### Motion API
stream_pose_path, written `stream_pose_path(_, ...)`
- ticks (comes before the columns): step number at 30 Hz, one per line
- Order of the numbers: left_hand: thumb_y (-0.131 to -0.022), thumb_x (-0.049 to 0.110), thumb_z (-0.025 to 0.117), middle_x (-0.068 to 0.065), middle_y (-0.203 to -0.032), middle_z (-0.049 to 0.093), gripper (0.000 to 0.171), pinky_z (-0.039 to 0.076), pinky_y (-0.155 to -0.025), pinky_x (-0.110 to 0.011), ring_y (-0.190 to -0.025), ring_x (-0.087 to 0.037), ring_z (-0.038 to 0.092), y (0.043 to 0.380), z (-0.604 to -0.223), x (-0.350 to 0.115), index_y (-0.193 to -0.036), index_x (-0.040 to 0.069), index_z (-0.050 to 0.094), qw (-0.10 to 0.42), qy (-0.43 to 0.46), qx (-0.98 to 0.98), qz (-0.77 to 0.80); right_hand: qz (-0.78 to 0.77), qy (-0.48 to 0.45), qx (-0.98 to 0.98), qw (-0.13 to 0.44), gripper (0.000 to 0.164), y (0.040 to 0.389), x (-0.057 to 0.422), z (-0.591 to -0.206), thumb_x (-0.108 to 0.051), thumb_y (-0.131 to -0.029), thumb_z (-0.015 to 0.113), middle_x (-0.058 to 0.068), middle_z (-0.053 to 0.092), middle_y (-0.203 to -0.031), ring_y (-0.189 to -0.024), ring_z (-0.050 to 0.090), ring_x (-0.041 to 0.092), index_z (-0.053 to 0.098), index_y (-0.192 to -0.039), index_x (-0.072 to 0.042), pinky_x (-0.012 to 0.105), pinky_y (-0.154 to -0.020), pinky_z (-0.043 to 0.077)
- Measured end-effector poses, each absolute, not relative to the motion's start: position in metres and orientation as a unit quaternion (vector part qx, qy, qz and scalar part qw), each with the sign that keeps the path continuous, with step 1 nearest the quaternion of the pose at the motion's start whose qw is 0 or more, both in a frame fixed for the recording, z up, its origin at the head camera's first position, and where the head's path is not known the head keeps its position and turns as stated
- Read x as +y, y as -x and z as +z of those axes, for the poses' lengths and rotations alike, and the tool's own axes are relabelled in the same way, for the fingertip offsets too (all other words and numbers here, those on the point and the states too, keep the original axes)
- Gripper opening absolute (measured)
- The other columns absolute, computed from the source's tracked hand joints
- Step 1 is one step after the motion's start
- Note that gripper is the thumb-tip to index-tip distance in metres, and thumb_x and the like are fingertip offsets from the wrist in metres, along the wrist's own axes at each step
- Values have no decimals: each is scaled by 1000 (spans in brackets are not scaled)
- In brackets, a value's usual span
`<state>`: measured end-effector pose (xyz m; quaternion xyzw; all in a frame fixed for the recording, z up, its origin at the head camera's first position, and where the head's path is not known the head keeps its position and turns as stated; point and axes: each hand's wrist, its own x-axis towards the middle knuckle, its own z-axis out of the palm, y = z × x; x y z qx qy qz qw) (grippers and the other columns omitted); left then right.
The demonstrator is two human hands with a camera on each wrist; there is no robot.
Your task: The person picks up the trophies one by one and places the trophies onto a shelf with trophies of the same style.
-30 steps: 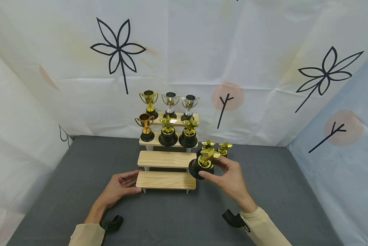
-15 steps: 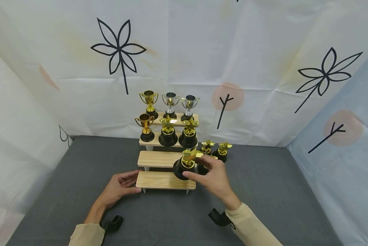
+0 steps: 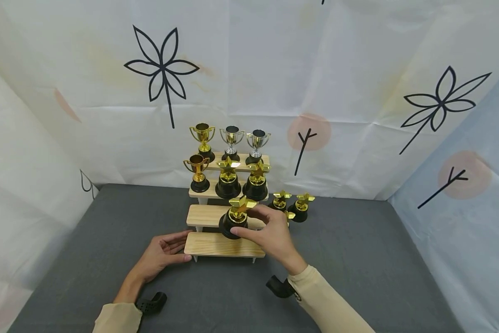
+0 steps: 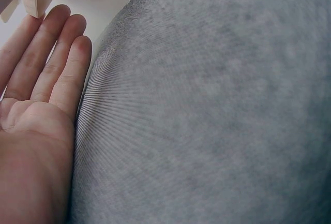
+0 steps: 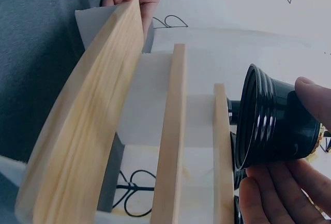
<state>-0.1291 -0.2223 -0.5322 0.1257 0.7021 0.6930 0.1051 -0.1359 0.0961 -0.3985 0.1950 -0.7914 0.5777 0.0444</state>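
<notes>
While the right hand (image 3: 271, 233) is pinching a star trophy (image 3: 234, 220) by its base (image 5: 282, 120), a premature dip may be risking a knock against the step (image 3: 205, 215) below the grip.

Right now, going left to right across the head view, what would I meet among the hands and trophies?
Left hand → copper-coloured cup trophy → held star trophy → right hand → rightmost star trophy. The other trophies overlap these in sideways position, so I leave them out.
</notes>
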Motion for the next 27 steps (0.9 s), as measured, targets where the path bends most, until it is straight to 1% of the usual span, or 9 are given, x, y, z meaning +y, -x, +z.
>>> stream_pose_path(3, -84, -2, 81, -38, -143, 47, 73, 51, -104, -25, -121, -6, 61, 129, -532, -222, -145, -15, 44, 105, -129, 701, 693, 574, -194, -794, 46, 43, 139, 90, -399, -18, -76, 92, 0, 72, -116, -112, 66, 19, 76, -117, -12, 43, -104, 53)
stream_pose_path(5, -83, -3, 81, -38, -143, 46, 73, 51, -104, -25, -121, -5, 60, 129, -533, -222, -145, -15, 43, 104, -129, 700, 695, 570, -199, -796, 49, 44, 141, 87, -399, -17, -77, 92, 1, 72, -116, -112, 66, 20, 76, -117, -11, 44, -104, 53)
stream_pose_path(10, -83, -3, 81, -38, -143, 46, 73, 51, -104, -25, -121, -5, 60, 129, -534, -223, -145, -16, 43, 104, -130, 699, 696, 551, -196, -810, 50, 44, 145, 78, -401, -23, -78, 91, 3, 72, -118, -113, 66, 22, 76, -117, -10, 45, -103, 54)
stream_pose_path(17, -83, -3, 81, -38, -143, 46, 73, 51, -104, -25, -121, -5, 60, 130, -535, -222, -145, -15, 43, 102, -128, 702, 693, 548, -194, -813, 40, 48, 153, 66, -407, -26, -77, 92, -1, 72, -118, -115, 65, 17, 75, -120, -13, 39, -103, 53)
stream_pose_path(22, -84, -2, 81, -38, -143, 46, 73, 51, -104, -25, -121, -5, 60, 130, -534, -222, -145, -15, 44, 103, -126, 704, 691, 544, -194, -815, 38, 49, 156, 58, -412, -26, -78, 91, 1, 72, -119, -113, 66, 17, 75, -121, -12, 38, -101, 54)
stream_pose_path(27, -84, -2, 80, -38, -143, 46, 73, 51, -104, -24, -121, -5, 60, 130, -533, -223, -145, -15, 43, 105, -129, 704, 691, 559, -187, -808, 21, 50, 159, 51, -415, -24, -78, 91, 1, 71, -121, -114, 66, 16, 73, -124, -11, 35, -102, 54)
